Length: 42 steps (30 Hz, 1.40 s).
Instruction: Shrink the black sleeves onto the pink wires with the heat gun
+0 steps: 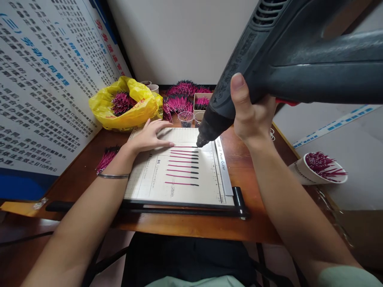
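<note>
My right hand (253, 109) is wrapped around a dark grey heat gun (236, 79), thumb up along its side. The gun slants down to the left, and its nozzle tip is at the black end of the farthest wire in a row. Several thin magenta wires (182, 166) with black sleeved right ends lie side by side on a white paper cutter board (149, 191). My left hand (151, 135) lies with fingers spread on the board's far left part. Its thumb tip touches the left end of that farthest wire.
Behind the board are a yellow plastic bag (125, 103) of wires, wire piles (178, 104), a small box (203, 101) and a clear cup (186, 118) of small dark pieces. A wire bundle (107, 159) lies left. A white cup (318, 167) of wires is right. Printed panels stand left.
</note>
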{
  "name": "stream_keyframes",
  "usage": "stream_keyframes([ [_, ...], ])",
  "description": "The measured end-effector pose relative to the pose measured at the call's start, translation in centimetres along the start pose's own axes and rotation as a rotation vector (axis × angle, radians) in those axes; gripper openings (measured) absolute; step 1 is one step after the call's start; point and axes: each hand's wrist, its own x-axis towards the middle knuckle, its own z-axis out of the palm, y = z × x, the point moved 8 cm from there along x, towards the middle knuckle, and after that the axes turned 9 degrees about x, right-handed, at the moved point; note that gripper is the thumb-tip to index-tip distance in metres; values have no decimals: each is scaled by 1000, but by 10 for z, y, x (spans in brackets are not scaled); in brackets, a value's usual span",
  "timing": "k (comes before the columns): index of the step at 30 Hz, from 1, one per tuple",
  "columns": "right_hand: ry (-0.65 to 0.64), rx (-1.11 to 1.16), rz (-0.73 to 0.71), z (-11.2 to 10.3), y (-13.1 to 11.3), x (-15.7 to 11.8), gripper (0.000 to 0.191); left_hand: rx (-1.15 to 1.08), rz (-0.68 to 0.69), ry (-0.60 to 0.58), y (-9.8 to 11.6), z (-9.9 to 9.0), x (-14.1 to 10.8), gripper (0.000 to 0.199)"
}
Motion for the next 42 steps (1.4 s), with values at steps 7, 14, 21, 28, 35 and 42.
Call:
stream_keyframes([
  [7,-5,-2,-49,-1,-2,0,40,-15,-1,-20,-1,2,-1,80],
  [14,67,65,-64,-9,-15,3,39,27,-72,129,31,-27,-9,43],
  [21,235,22,29,-45,-17,-15,50,84,-51,336,84,-25,-84,31],
  [28,247,101,77,-55,-5,-30,51,246,-115,267,91,23,-110,53],
  [35,188,89,123,-48,1,-42,47,187,-161,237,85,36,-112,54],
  [42,165,87,109,-48,6,-49,37,-254,-237,574,66,10,-136,29],
])
